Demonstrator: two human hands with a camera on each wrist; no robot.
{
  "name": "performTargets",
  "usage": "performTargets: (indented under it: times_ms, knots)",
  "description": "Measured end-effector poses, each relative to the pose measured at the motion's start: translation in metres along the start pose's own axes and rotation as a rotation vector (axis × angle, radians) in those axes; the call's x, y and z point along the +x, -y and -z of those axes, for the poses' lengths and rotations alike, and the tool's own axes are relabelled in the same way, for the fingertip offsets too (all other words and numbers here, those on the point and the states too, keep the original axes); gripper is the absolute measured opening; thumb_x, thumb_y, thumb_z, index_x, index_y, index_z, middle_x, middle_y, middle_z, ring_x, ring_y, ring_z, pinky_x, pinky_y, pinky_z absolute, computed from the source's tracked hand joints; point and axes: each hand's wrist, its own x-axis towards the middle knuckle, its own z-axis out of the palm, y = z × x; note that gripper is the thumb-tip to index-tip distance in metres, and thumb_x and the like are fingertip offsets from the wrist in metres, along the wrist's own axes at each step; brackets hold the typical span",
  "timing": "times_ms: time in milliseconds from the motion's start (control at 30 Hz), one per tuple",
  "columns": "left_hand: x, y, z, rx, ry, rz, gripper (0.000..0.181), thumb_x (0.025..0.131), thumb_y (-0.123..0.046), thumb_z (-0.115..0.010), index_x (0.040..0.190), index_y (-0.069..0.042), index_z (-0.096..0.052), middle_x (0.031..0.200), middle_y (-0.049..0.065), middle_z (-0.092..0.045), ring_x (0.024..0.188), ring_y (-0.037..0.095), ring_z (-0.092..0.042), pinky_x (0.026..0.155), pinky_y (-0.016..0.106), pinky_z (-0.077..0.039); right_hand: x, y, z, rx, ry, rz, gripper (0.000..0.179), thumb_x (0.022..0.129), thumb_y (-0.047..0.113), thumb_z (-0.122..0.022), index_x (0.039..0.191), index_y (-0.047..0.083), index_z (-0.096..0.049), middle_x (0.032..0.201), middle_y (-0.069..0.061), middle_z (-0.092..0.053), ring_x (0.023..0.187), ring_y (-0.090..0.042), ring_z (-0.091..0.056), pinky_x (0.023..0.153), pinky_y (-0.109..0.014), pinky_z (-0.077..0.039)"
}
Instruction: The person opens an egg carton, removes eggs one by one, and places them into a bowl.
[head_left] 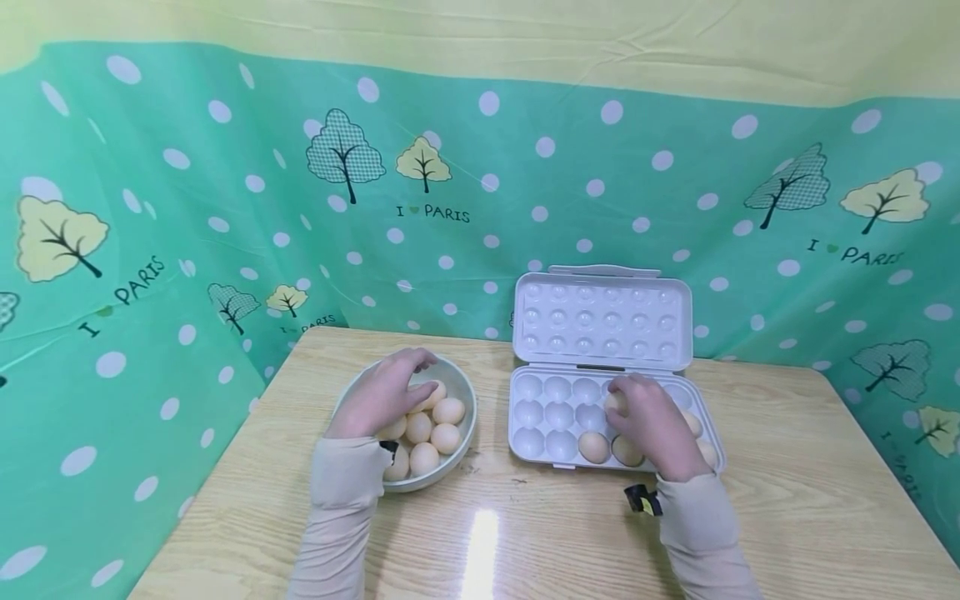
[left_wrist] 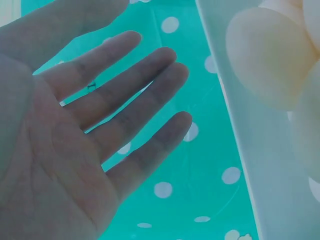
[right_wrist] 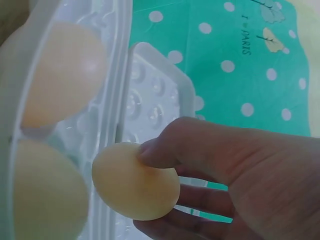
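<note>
Setting eggs in cups: that looks to be the step in hand, part-way along, with seated eggs (head_left: 594, 447) in the front row and right side of the carton (head_left: 544, 429), its left columns bare
Right hand (head_left: 656, 425): thumb and fingers pinching one held egg (right_wrist: 127, 185), low over the carton's middle; can't tell whether it touches a cup
Left hand (head_left: 384, 396): fingers loose and spread, grasping nothing, over the bowl (head_left: 469, 393) and its loose eggs (head_left: 446, 437)
Next move: calls, I'd say, for lowering that egg straight into a free cup and easing the fingers off without nudging its neighbours
Bowl: toward the left edge of the table (head_left: 570, 533), nearer the back left corner than the right
Lid (head_left: 600, 354): raised at the table's back edge, close to the curtain (head_left: 525, 208), so little room behind
Elbow room: bare wood between bowl and carton, more toward the table's right edge
</note>
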Motion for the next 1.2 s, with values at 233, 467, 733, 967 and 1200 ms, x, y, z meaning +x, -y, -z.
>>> performTargets:
  times_ms: [233,467,733,967,1200]
  knots:
    - [-0.003,-0.008,0.004,-0.004,-0.026,-0.032,0.039,0.097,-0.028,-0.065,0.131,-0.011,-0.061,0.132,0.003,-0.062,0.124,0.025,-0.058,0.104,0.047,-0.048,0.000,0.009,0.004,-0.007,-0.076,0.034,0.026,0.077,0.001,-0.076,0.101,-0.003,-0.068,0.099,-0.020,-0.067,0.089,-0.035,-0.064,0.074,-0.047,-0.058]
    - [-0.003,-0.023,0.005,-0.001,-0.059,-0.117,0.036,0.095,-0.025,-0.068,0.129,-0.014,-0.062,0.130,0.001,-0.064,0.125,0.021,-0.058,0.105,0.042,-0.049,0.000,0.019,0.007,0.027,-0.124,0.052,0.027,0.077,0.001,-0.078,0.103,0.000,-0.068,0.102,-0.018,-0.068,0.094,-0.034,-0.065,0.076,-0.046,-0.059]
    - [-0.004,-0.036,0.003,-0.055,-0.077,-0.195,0.034,0.095,-0.019,-0.068,0.127,-0.012,-0.062,0.128,0.002,-0.064,0.124,0.019,-0.058,0.105,0.038,-0.049,-0.001,0.035,0.014,0.045,-0.182,0.113,0.031,0.076,0.001,-0.080,0.105,0.002,-0.068,0.106,-0.015,-0.069,0.099,-0.033,-0.066,0.079,-0.046,-0.059]
    - [-0.003,-0.046,0.001,-0.047,-0.106,-0.263,0.035,0.094,-0.017,-0.068,0.128,-0.012,-0.062,0.128,0.001,-0.064,0.123,0.018,-0.058,0.104,0.037,-0.049,-0.002,0.047,0.014,0.072,-0.291,0.226,0.034,0.073,0.000,-0.082,0.104,0.004,-0.067,0.104,-0.012,-0.068,0.099,-0.028,-0.065,0.083,-0.041,-0.059]
    - [0.000,-0.054,-0.005,0.013,-0.167,-0.381,0.037,0.092,-0.019,-0.071,0.127,-0.012,-0.063,0.125,0.000,-0.065,0.119,0.017,-0.060,0.100,0.034,-0.051,-0.002,0.058,0.009,0.129,-0.368,0.291,0.037,0.073,-0.001,-0.081,0.107,0.004,-0.066,0.107,-0.009,-0.068,0.102,-0.024,-0.064,0.087,-0.037,-0.058]
